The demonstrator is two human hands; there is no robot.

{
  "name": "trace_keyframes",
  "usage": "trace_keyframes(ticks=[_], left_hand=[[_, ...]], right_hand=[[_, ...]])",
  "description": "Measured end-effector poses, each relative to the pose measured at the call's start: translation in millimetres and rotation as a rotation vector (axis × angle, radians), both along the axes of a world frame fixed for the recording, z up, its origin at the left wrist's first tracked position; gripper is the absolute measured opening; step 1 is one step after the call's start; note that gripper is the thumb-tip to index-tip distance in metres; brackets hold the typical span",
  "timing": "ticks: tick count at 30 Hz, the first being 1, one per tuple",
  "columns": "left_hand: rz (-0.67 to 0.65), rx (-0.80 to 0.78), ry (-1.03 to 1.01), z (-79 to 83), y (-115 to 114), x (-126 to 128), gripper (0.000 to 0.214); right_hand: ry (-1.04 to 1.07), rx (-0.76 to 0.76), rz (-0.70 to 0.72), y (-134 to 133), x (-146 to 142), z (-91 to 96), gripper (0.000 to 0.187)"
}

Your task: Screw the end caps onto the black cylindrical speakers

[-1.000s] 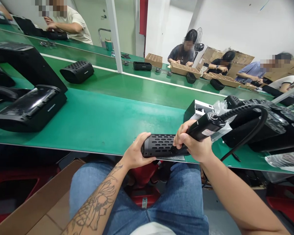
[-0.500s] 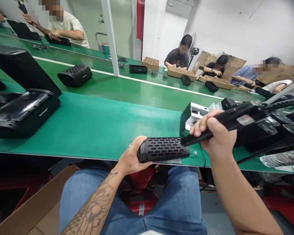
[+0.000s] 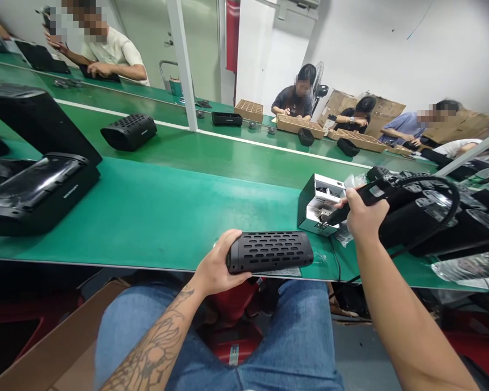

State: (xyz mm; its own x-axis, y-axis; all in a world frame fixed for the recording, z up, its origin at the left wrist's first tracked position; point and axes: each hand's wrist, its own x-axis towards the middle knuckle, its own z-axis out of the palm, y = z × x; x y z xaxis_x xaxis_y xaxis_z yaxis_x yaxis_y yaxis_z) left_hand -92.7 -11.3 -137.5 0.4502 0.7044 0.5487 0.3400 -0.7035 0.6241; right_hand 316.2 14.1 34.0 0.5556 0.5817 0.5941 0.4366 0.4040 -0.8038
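A black perforated speaker shell [image 3: 271, 251] lies along the near edge of the green belt [image 3: 167, 206]. My left hand [image 3: 217, 267] grips its left end. My right hand [image 3: 362, 217] is closed around a black corded electric screwdriver [image 3: 370, 196], whose tip points down into a small white-and-black box [image 3: 320, 203] standing just right of the speaker.
Black housings [image 3: 36, 190] lie on the belt at left, another perforated speaker [image 3: 128, 131] farther back. Stacked black parts [image 3: 436, 217] crowd the right side. Several other people sit across the line with cardboard trays [image 3: 299, 125]. A cardboard box [image 3: 52, 342] stands by my left knee.
My right hand lifted the screwdriver off the speaker's right end and moved it right and away, to the small box. My left hand kept hold of the speaker.
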Motion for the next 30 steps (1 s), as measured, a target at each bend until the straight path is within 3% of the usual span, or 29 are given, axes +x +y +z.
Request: trace_keyframes(ticks=[5, 9, 12, 15, 20, 30], left_hand=[[-0.017, -0.005, -0.014, 0.4, 1, 1, 0.11], [-0.038, -0.014, -0.037, 2.0, 0, 2, 0.114], [-0.04, -0.029, -0.047, 2.3, 0, 3, 0.115], [-0.043, -0.024, -0.063, 2.1, 1, 3, 0.116], [-0.066, -0.045, -0.092, 2.7, 1, 5, 0.113], [-0.031, -0.082, -0.077, -2.8, 0, 9, 0.121]], right_hand=[[0.027, 0.031, 0.118, -34, -32, 30.9, 0.017], [0.131, 0.053, 0.464, -72, -88, 49.8, 0.016], [0.236, 0.011, 0.741, -90, -137, 46.6, 0.023], [0.278, -0.007, 0.886, -92, -174, 32.1, 0.027], [0.181, -0.026, 0.951, -75, -204, 16.9, 0.025], [0.123, -0.123, 0.95, -64, -219, 17.6, 0.028]])
